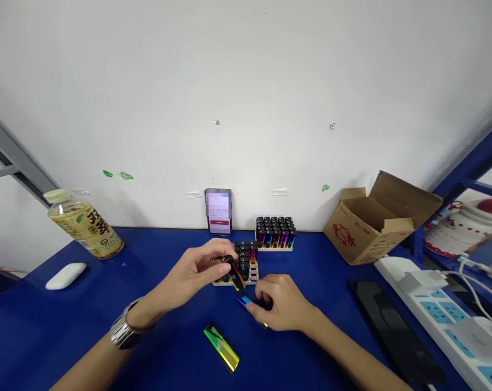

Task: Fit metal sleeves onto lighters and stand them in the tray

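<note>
My left hand [197,271] is closed in a pinch on a dark red-gold lighter [234,271], held tilted just in front of a partly filled lighter tray [252,278]. My right hand [281,301] rests on the blue table [156,250] with its fingers curled on a blue lighter [245,300]. A green-yellow lighter [221,347] lies loose on the table nearer to me. A second tray [275,233], full of upright lighters, stands behind against the wall.
A phone [218,212] leans on the wall. At left are a tea bottle [85,224] and a white mouse [65,275]. An open cardboard box [376,220], a power strip [445,315] and a black flat object [392,331] are at right.
</note>
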A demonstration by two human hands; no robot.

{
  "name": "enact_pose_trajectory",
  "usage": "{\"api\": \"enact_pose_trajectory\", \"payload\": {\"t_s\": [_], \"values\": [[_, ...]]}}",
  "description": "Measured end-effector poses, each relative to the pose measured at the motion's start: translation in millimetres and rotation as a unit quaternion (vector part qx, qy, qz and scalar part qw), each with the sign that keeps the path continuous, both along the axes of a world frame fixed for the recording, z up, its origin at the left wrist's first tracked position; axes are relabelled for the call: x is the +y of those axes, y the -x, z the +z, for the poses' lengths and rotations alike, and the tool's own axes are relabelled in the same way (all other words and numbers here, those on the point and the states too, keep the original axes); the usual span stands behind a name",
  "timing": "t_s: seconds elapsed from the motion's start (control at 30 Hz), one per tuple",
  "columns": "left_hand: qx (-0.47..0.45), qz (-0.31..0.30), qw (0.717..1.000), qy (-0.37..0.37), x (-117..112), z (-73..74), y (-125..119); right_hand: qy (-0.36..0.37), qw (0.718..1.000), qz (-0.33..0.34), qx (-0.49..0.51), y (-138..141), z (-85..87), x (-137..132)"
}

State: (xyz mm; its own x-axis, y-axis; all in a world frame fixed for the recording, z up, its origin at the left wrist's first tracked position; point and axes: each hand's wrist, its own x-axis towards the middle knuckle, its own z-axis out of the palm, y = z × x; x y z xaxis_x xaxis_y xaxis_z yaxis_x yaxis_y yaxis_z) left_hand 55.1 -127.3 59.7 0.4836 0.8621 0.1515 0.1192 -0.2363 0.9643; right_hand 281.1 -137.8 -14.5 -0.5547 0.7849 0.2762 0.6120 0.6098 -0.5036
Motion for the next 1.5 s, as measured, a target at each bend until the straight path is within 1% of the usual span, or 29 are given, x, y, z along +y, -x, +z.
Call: {"api": "enact_pose_trajectory", "payload": {"t_s": [0.07, 0.13, 0.17, 0.23, 0.3, 0.4, 0.47, 0.53, 0.6, 0.7, 0.87, 1.0, 1.13, 1.3, 1.43, 1.5], "values": [[-0.094, -0.039, 0.993, 0.056, 2.8, 1.6, -11.6, -0.005, 0.999, 0.036, -0.036, 1.1, -3.5, -2.8], [-0.176, -0.063, 0.978, 0.095, 3.4, 2.8, -24.8, -0.007, 0.997, 0.048, -0.059, 2.0, -7.5, -2.8], [-0.206, -0.06, 0.971, 0.101, 3.3, 3.1, -31.4, -0.007, 0.997, 0.047, -0.065, 2.2, -9.1, -2.1], [-0.232, -0.023, 0.968, 0.094, 3.0, 2.3, -42.9, -0.005, 0.997, 0.045, -0.068, 2.2, -10.8, -0.4], [-0.211, 0.031, 0.974, 0.073, 3.3, -0.9, -50.6, -0.002, 0.997, 0.043, -0.067, 2.2, -10.6, 0.7], [-0.142, 0.097, 0.984, 0.044, 4.0, -9.2, -54.2, 0.002, 0.997, 0.04, -0.069, 2.4, -8.7, 0.3], [-0.108, 0.124, 0.986, 0.02, 3.4, -14.2, -52.9, 0.004, 0.997, 0.039, -0.071, 2.6, -7.7, -0.4], [-0.087, 0.139, 0.986, -0.008, 1.9, -16.7, -50.3, 0.006, 0.997, 0.041, -0.072, 2.7, -7.1, -0.7], [-0.073, 0.143, 0.987, -0.024, 0.3, -16.8, -47.8, 0.008, 0.996, 0.041, -0.073, 2.8, -6.6, -0.5], [-0.062, 0.143, 0.988, -0.027, -0.5, -15.0, -45.5, 0.009, 0.996, 0.04, -0.076, 2.6, -5.6, 0.1], [-0.044, 0.124, 0.991, -0.033, 0.2, -13.1, -46.3, 0.007, 0.996, 0.042, -0.077, 2.5, -4.2, -0.4], [-0.043, 0.143, 0.988, -0.034, -1.8, -12.7, -47.4, 0.009, 0.996, 0.042, -0.081, 2.8, -4.4, -1.1], [-0.023, 0.115, 0.993, -0.033, -3.3, -12.0, -46.8, 0.01, 0.996, 0.041, -0.084, 2.8, -5.4, -0.4], [-0.04, 0.122, 0.991, -0.036, -3.6, -8.6, -46.7, 0.01, 0.995, 0.045, -0.085, 1.9, -6.2, -0.1], [-0.027, 0.097, 0.995, -0.023, -3.4, -10.4, -43.4, 0.008, 0.995, 0.043, -0.093, 2.5, -4.2, -0.8], [-0.027, 0.096, 0.995, -0.024, -3.2, -12.0, -41.8, 0.008, 0.995, 0.043, -0.091, 3.2, -3.2, -0.9]]}}
